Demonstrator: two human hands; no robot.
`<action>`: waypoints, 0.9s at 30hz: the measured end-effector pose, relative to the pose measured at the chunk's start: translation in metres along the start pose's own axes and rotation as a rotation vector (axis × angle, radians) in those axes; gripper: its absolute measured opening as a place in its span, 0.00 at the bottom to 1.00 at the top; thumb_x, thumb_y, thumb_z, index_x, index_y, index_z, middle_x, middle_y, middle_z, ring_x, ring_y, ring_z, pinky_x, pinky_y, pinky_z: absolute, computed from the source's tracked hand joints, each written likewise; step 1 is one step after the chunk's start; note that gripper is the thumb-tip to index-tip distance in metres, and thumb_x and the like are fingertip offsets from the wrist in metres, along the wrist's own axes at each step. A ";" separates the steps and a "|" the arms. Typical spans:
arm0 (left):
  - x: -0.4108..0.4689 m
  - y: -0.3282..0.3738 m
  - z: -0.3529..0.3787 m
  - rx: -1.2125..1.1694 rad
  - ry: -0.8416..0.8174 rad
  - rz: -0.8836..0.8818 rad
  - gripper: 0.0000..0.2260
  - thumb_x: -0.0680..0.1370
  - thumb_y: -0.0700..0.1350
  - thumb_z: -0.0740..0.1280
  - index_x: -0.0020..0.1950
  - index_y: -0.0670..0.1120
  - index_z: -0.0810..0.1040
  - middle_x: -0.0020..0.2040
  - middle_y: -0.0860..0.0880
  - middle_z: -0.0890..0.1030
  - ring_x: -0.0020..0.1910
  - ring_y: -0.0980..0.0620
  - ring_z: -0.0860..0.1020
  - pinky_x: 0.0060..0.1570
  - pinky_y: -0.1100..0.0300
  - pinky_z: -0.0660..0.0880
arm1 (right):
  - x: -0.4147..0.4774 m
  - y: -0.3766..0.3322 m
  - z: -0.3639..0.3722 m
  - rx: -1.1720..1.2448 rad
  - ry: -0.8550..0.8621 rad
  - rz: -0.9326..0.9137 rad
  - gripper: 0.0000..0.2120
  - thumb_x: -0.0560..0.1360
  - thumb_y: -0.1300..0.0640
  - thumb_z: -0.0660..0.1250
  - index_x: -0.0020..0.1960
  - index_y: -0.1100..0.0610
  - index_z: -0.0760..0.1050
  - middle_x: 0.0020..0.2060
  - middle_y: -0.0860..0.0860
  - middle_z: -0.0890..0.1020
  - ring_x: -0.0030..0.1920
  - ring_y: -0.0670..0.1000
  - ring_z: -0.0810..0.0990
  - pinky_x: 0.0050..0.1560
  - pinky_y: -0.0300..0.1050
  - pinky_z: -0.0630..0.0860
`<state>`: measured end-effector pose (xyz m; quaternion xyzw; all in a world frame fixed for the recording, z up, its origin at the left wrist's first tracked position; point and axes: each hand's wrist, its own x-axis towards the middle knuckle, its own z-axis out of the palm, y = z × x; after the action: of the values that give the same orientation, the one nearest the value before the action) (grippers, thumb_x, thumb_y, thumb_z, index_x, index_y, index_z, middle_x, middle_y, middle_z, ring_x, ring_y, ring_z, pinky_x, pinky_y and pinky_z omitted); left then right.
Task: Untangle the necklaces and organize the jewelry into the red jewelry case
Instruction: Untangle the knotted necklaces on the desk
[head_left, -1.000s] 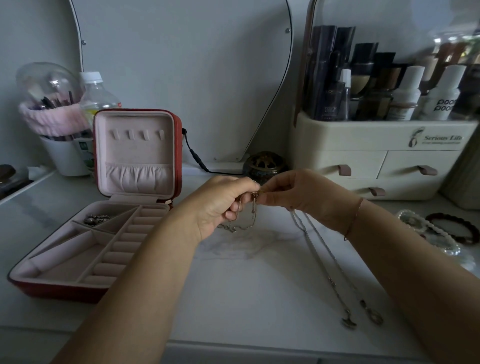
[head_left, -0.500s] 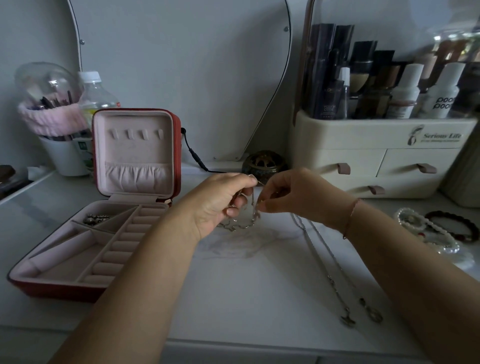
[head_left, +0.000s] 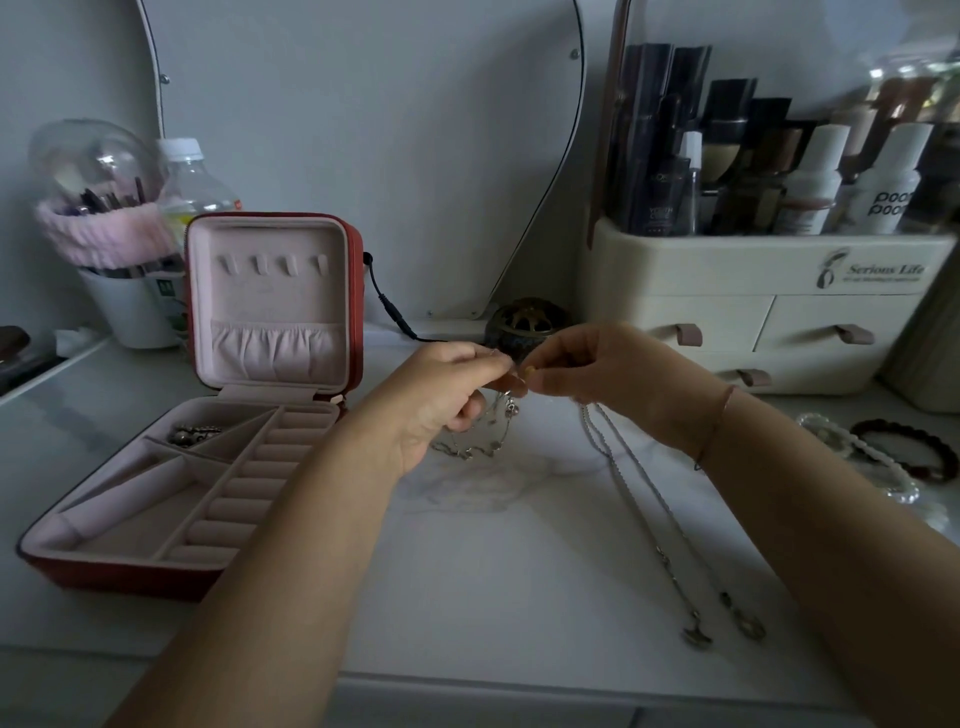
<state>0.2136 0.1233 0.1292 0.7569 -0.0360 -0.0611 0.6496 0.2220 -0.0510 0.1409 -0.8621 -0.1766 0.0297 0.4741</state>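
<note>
From my remote seat I see both hands raised just above the white marble-patterned bench (head_left: 493, 597), meeting near its middle. The left hand (head_left: 441, 400) has its fingers (head_left: 493, 364) curled, pinching the top of a short silver chain necklace with small charms (head_left: 483, 441). The right hand (head_left: 613, 379) faces it, fingers (head_left: 540, 371) drawn together and pinching the same chain just beside the left fingertips. The chain hangs below the two hands in a loose loop, and its lowest part rests on the bench.

Two long thin silver chain necklaces (head_left: 649, 514) lie side by side on the bench to the right and run toward me. Each ends in a small pendant, one (head_left: 696, 636) just beside the other (head_left: 750, 626). Their far ends pass under the right hand, and I cannot tell whether it holds them.

The red square jewelry case with pale pink lining (head_left: 119, 577) sits open on the left of the bench, its lid upright. In its far-left triangular compartment lies a small dark metallic piece of jewelry (head_left: 195, 434), too small for me to make out.

At the right edge lie a white pearl-like beaded bracelet (head_left: 857, 452) and, just beyond it, a dark red beaded bracelet (head_left: 930, 447). A thin cord bracelet (head_left: 719, 426) circles the right wrist. Behind the hands stand a round brass openwork ball (head_left: 527, 322) and a cream plastic cosmetics organizer with drawers (head_left: 727, 280), filled with bottles. A clear plastic water bottle (head_left: 192, 187) stands behind the case lid.
</note>
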 end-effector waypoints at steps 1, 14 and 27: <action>0.000 0.000 0.000 -0.004 -0.011 -0.003 0.07 0.79 0.43 0.65 0.51 0.41 0.79 0.41 0.48 0.84 0.25 0.57 0.65 0.22 0.67 0.59 | 0.000 0.001 -0.001 0.001 0.010 0.000 0.01 0.72 0.57 0.71 0.42 0.51 0.81 0.27 0.42 0.77 0.27 0.39 0.70 0.31 0.31 0.68; 0.002 -0.003 -0.004 0.037 -0.057 0.006 0.05 0.73 0.40 0.71 0.48 0.41 0.82 0.33 0.50 0.82 0.25 0.57 0.62 0.21 0.69 0.59 | -0.001 -0.001 -0.005 0.051 0.033 -0.021 0.06 0.72 0.62 0.70 0.44 0.51 0.81 0.41 0.51 0.83 0.41 0.47 0.78 0.48 0.41 0.77; 0.000 0.000 -0.004 0.040 -0.035 0.018 0.05 0.77 0.41 0.68 0.48 0.40 0.81 0.30 0.51 0.81 0.26 0.55 0.62 0.21 0.68 0.58 | 0.000 -0.001 -0.005 -0.232 0.052 -0.139 0.08 0.72 0.60 0.71 0.43 0.47 0.78 0.31 0.46 0.77 0.27 0.38 0.71 0.31 0.27 0.71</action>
<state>0.2140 0.1269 0.1296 0.7681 -0.0554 -0.0674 0.6344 0.2223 -0.0543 0.1445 -0.8972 -0.2261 -0.0461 0.3766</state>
